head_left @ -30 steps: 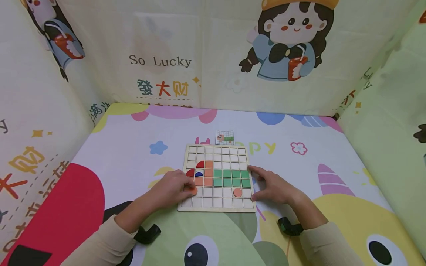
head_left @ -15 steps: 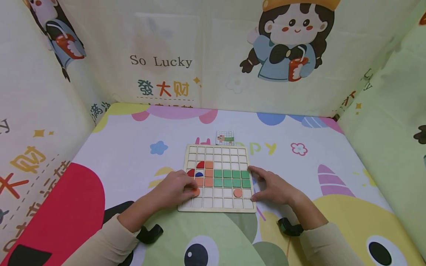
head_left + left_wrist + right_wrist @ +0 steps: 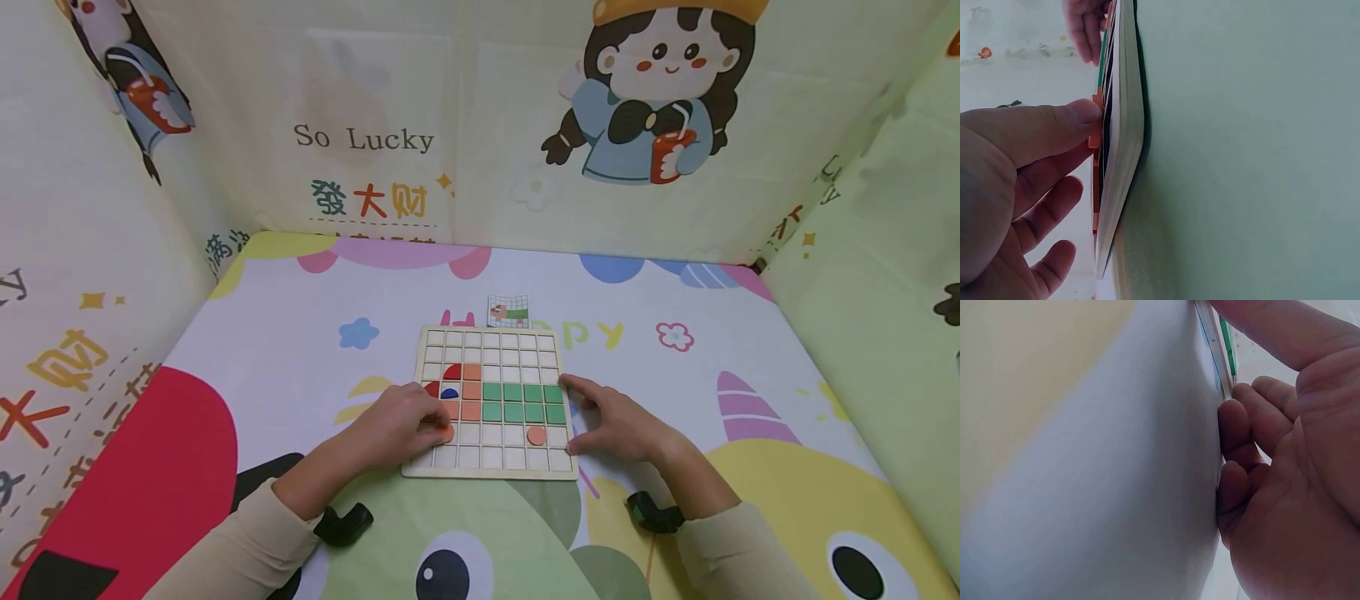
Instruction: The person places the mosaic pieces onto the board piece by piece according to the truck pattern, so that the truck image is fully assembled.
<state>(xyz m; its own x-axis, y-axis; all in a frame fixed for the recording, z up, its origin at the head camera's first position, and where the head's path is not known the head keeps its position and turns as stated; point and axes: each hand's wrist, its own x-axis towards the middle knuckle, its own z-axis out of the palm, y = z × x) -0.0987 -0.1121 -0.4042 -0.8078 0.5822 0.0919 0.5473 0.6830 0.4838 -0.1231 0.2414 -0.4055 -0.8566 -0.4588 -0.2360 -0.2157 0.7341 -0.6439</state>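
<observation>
A wooden grid board lies on the table under both hands. My left hand pinches an orange round tile between thumb and forefinger, over the board's lower left cells. In the left wrist view the thumb presses on the near side of an orange tile at the board's face. My right hand rests along the board's right edge, thumb and forefinger spread apart. Set in the grid are green square tiles, orange squares, red pieces and a blue half-round piece.
Another orange round tile sits in the lower right part of the grid. Just behind the board lies a small picture card with a coloured grid pattern. A printed cloth covers the table, and printed curtains stand around it.
My left hand has slid slightly to the right across the board with the orange round tile. The right hand stays at the board's edge.
</observation>
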